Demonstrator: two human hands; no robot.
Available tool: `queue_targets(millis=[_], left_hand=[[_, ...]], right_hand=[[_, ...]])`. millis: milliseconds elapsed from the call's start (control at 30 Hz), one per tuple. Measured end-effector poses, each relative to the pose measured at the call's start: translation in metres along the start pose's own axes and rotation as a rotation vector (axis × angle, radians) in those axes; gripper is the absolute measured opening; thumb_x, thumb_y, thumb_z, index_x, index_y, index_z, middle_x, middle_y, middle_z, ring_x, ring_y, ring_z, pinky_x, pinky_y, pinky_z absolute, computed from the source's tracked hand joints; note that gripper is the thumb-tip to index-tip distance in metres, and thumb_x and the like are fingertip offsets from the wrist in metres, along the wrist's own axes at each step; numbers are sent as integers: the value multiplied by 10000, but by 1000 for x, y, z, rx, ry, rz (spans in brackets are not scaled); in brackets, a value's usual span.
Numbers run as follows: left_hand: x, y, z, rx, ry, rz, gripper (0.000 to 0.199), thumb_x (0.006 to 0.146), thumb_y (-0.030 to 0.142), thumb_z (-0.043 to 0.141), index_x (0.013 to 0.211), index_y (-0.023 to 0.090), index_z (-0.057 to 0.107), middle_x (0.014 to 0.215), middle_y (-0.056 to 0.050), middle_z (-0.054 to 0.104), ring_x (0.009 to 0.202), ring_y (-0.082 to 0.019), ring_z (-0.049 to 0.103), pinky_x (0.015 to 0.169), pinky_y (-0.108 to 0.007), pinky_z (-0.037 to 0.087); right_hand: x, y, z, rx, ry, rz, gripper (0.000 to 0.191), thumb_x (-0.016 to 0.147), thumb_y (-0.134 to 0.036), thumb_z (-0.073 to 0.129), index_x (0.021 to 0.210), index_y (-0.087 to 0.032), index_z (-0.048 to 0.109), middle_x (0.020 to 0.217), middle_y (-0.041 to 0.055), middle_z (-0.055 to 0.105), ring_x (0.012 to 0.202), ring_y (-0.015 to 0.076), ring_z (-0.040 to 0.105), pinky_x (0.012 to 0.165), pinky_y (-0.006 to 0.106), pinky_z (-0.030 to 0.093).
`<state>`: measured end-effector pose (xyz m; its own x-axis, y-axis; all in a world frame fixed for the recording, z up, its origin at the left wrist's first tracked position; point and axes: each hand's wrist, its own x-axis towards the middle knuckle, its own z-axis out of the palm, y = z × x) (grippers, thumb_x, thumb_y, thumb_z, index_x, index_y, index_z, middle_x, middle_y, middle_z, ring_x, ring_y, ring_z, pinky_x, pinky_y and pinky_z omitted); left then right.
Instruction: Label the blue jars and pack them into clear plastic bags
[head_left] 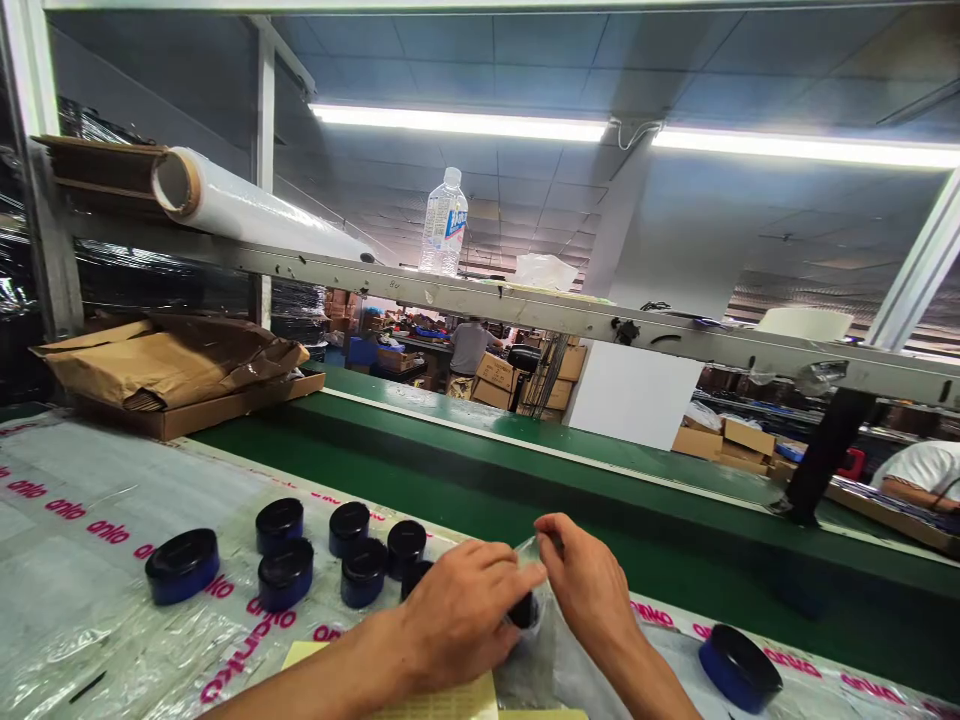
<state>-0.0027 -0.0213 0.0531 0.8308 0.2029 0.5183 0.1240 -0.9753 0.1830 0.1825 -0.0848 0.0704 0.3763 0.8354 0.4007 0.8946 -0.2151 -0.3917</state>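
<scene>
My left hand [469, 605] is closed round a dark round container [523, 610], which shows partly below its fingers. Clear plastic film [546, 625] surrounds the container, and my right hand [585, 575] pinches its upper edge. Both hands are close together over the table's middle. Several round blue containers with black tops [285, 572] stand to the left of my hands. Another blue container [739, 665] sits to the right, near the belt. A yellow sheet [450, 700] lies under my left forearm.
A green conveyor belt [420, 485] runs beyond the plastic-covered table [60, 590]. Brown paper [172, 365] lies in a cardboard tray at left. Above the belt, a metal shelf [390, 285] bears a film roll and a bottle [445, 225]. Two people are visible farther off.
</scene>
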Motion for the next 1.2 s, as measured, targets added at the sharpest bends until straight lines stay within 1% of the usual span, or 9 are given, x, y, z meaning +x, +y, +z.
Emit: queue_targets(millis=[167,367,567,733,867,933,1033,1100,1200], left_hand=[[-2,-2,12,166,-44,52,677,886,72,602,1495,200,334,1294,-120,679,1310,-266,562,1214,-555,267],[-5,-5,18,-46,63,-36,779,771,-30,586,1462,270,390,855,48,714,930,-201,695,1184,-550,312],[-5,-5,11,-350,114,-219,850,707,-11,663,1466,290,427,884,45,671,957,-211,644,1076,-451,421],[-7,6,-2,-414,51,-413,931,706,135,783,1523,298,368,1224,-38,631,1174,-260,588,1111,-445,396],[-1,16,5,-347,-44,-501,1092,691,222,830,1601,225,226,1593,-155,375,1447,-337,361,1191,-479,295],[5,16,15,-301,-46,-522,999,727,200,791,1587,198,282,1520,-162,480,1375,-339,454,1153,-480,340],[16,9,31,-308,1,-489,767,765,104,681,1495,201,466,1119,-82,729,1039,-292,654,973,-448,465],[23,3,35,-360,49,-468,667,751,55,628,1398,206,576,915,-24,747,877,-248,673,869,-389,491],[30,-2,28,-426,132,-464,588,753,53,601,1321,203,632,833,8,730,777,-198,658,772,-312,489]], right_hand=[[-15,14,-10,100,17,10,328,939,-237,402,1165,-228,640,1157,58,748,953,202,723,822,312,515],[-45,20,-9,165,-287,-370,495,819,-107,462,1247,-277,645,1284,45,696,1138,225,655,935,341,488],[-41,17,-9,104,-219,-224,216,784,-95,528,828,-232,689,910,42,704,856,242,659,735,341,447],[-35,24,-24,217,-101,-111,126,830,-164,504,771,-244,582,776,-19,654,713,171,607,653,285,433],[-40,29,-26,303,-23,-4,179,901,-322,474,1008,-248,598,914,7,676,739,185,615,675,317,467],[-44,31,-23,365,-28,29,262,909,-383,478,1103,-250,591,991,20,681,733,185,617,671,326,477],[-48,39,-21,391,-33,69,319,922,-449,466,1133,-250,599,1013,29,692,715,185,617,668,330,484],[-50,49,-22,332,-55,99,337,914,-478,468,1110,-252,625,974,29,710,736,201,637,689,339,492],[-55,68,-19,175,-137,107,354,903,-496,464,1046,-257,682,987,44,744,801,231,681,732,358,508]])
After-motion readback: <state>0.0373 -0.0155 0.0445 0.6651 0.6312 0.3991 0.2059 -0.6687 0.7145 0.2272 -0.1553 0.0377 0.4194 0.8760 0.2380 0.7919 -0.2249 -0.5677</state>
